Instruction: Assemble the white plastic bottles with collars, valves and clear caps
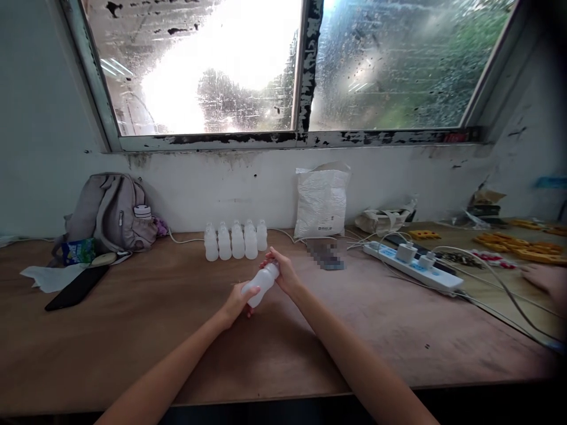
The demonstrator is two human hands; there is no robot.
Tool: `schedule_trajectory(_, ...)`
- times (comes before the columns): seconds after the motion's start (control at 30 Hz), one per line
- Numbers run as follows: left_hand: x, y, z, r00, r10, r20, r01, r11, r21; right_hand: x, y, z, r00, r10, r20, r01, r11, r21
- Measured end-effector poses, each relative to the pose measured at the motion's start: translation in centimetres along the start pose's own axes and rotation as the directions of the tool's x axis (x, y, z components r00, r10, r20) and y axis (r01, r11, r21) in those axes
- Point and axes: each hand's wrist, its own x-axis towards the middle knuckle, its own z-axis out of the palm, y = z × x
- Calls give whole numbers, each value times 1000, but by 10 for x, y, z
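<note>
A translucent white plastic bottle (262, 285) is held tilted above the table, its neck pointing up and to the right. My left hand (239, 302) wraps round the lower body, with the thumb along the side. At the neck end, the fingers of my right hand (282, 270) are closed round the top; they hide whether a cap is on it. Just behind my hands, several similar white bottles (225, 243) stand upright in a group near the wall.
A grey backpack (106, 212), a black phone (77, 288) and a tissue (55, 277) lie at the left. A white plastic bag (321, 203) leans on the wall. To the right are a power strip (411, 267) with cables, yellow parts (518, 243) and another person's hand (547, 280).
</note>
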Motion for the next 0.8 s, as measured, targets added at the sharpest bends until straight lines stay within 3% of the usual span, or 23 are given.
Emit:
schedule_trajectory(0.17,-4,0,-7,982,-73,173,110,970,-216,-5,-2,8,999,-26,-38,26,1000,0)
schedule_trajectory(0.37,-3,5,-8,956,-146,256,233,905,-355,-9,-3,16,984,-116,-132,113,993,-30)
schedule_trajectory(0.5,-4,8,-9,895,-176,410,355,838,-415,-8,-6,14,960,-217,-177,209,976,-65)
schedule_trajectory(0.6,-8,8,-10,847,-170,505,409,813,-414,0,-15,1,935,-271,-230,265,963,-59)
schedule_trajectory(0.67,-9,8,-9,857,-149,493,396,803,-446,10,-21,-15,894,-336,-298,316,942,-114)
schedule_trajectory(0.73,-7,8,-9,895,-118,430,350,784,-513,23,-25,-34,831,-441,-339,352,889,-295)
schedule_trajectory(0.8,-4,9,-9,934,-91,345,288,763,-578,33,-23,-53,804,-491,-336,305,825,-476)
